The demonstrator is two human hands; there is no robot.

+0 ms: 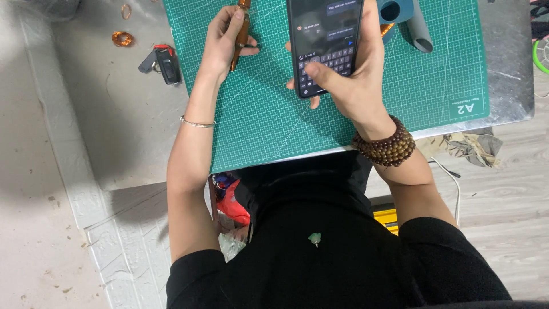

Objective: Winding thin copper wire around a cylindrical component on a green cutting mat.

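Head view looking straight down: the right hand (357,86) has its grip wrapped around a black slab smartphone (323,43) with a lit chat screen and keyboard, thumb pressed on the keys, phone hovering over the green gridded cutting mat (269,120) near its middle. The left hand (223,43) has its grip closed around a slim brown copper-coloured rod-shaped tool (242,34), held roughly upright on the mat near its left edge, thumb lying along it. The mat sits on a grey metal bench (137,126). Off the mat to the left there's a black car key fob with a red tag (163,60) and a small coil of copper wire (122,39), well apart from the hands. A teal tape roll (394,10) peeks out just behind the phone. Dark wooden bead bracelet (386,146) on the right wrist, thin silver bangle (197,122) on the left.
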